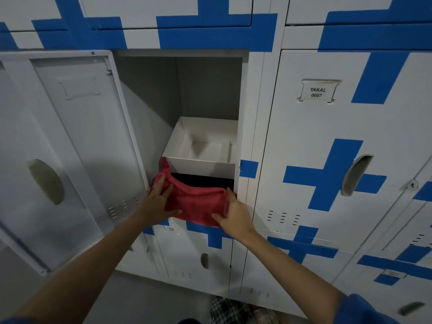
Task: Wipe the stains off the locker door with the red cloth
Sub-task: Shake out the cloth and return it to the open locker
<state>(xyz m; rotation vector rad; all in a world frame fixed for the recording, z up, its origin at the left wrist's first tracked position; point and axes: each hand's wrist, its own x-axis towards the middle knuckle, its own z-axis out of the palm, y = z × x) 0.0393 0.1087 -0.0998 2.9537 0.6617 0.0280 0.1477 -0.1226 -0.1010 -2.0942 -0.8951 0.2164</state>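
The soft, crumpled red cloth hangs stretched across the open compartment's lower front edge; the pale grey metal locker door stands swung wide open at left, inner face showing.

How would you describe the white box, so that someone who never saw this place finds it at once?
Find the one locker with its door swung open to the left, beside the closed door labelled YAKAL 0007. Inside, on the right, sits the white box, open on top, above a dark gap. It is the only box there; the red cloth hangs just below it.
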